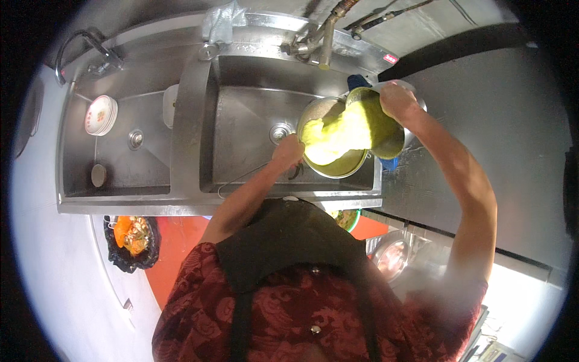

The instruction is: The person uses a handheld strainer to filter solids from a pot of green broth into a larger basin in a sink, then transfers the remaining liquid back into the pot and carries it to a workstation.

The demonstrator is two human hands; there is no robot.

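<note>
My right hand [400, 102] grips the upper rim of a tilted metal basin [388, 135] at the right end of the large sink. A bright yellow-green mass [348, 131] spreads from this basin into a round metal pail [334, 169] below and to the left. Glare hides whether it is liquid or solid pieces. My left hand [289, 151] is closed on the left rim of the pail. The pail's wire handle [239, 174] hangs toward the front of the sink.
Stacked plates [101, 115] stand in the left sink basin [149, 172]. A brass tap [325, 56] hangs over the large sink [244, 108]. Blue objects [390, 164] lie beside the metal counter [497, 135]. Below are a black-lined waste bin [135, 240] and a bowl of meat-like pieces [392, 260].
</note>
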